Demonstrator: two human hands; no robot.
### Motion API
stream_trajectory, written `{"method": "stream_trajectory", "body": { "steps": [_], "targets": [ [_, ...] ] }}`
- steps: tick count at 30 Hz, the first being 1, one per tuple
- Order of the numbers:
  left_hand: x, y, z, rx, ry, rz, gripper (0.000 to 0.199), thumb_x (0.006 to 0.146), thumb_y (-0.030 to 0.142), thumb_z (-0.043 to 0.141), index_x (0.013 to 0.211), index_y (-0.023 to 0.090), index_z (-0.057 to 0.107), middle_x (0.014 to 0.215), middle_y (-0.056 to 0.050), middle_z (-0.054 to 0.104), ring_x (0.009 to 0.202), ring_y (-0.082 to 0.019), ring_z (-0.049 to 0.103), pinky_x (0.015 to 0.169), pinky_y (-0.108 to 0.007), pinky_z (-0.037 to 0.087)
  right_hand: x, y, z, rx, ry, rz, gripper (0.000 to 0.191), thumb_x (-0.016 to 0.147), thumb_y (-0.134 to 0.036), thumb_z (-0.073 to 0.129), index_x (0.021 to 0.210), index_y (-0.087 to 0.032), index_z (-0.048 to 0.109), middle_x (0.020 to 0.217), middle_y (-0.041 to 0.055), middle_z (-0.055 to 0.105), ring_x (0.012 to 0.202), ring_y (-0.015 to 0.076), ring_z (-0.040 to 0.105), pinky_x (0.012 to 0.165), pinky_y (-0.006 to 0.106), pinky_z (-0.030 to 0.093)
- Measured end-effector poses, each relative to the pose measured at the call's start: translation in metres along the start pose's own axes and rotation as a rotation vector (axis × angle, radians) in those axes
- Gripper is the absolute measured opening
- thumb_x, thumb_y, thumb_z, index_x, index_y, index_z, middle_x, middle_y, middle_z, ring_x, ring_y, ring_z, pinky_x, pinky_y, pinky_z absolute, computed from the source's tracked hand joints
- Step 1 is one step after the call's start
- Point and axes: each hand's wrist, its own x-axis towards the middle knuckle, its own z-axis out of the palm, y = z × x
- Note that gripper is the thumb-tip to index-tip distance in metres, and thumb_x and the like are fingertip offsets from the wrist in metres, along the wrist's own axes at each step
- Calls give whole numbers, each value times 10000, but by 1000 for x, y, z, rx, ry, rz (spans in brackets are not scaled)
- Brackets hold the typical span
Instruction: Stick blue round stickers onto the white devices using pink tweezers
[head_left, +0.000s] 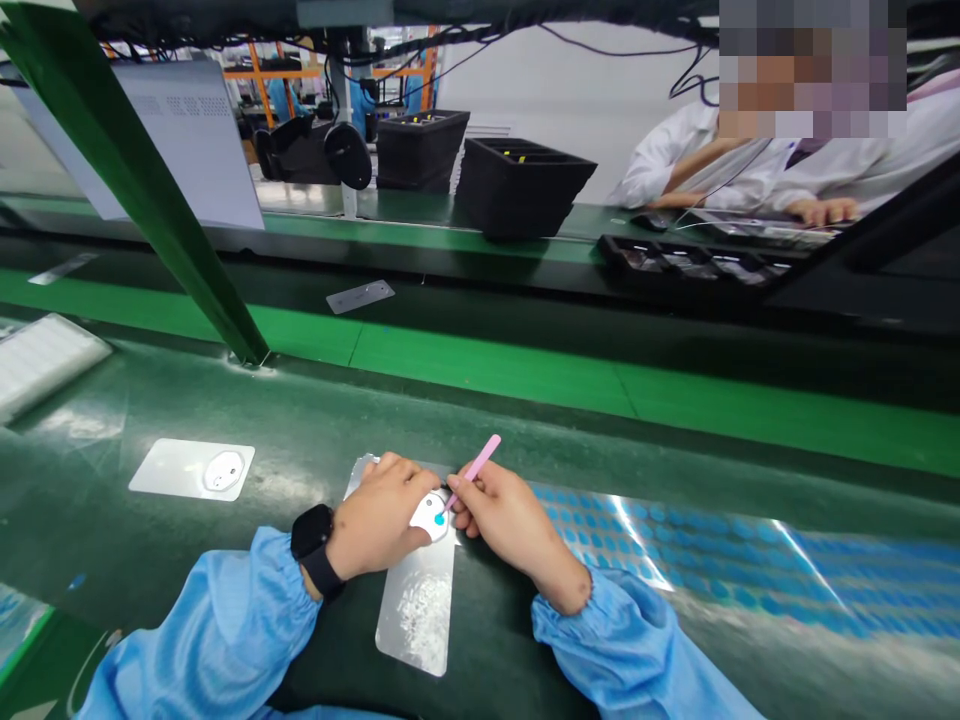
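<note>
Head view shows the left hand [379, 515] holding a small white piece [427, 518] on a shiny metal plate [416, 620], light and best held by its edges, while the right hand [506, 520] pinches pink tweezers [480, 465].

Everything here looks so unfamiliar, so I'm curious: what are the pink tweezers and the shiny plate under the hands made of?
The pink tweezers could be plastic or coated metal: their smooth, even pink surface leaves it open. The shiny plate looks like polished metal, perhaps steel or aluminium, going by its bright, blotchy reflections.
</note>
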Motion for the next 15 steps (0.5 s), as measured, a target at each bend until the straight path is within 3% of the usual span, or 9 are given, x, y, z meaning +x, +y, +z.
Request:
{"method": "stream_trajectory", "body": {
  "steps": [15],
  "targets": [
    [0,0,0,9,-4,-1,392,798,178,714,1150,224,548,1217,-66,598,1199,-278,480,1019,-449,395,2,7,1,-34,0,-17,206,928,-193,547,722,-208,558,522,-26,636,462,154,621,478,235,454]
  ]
}}
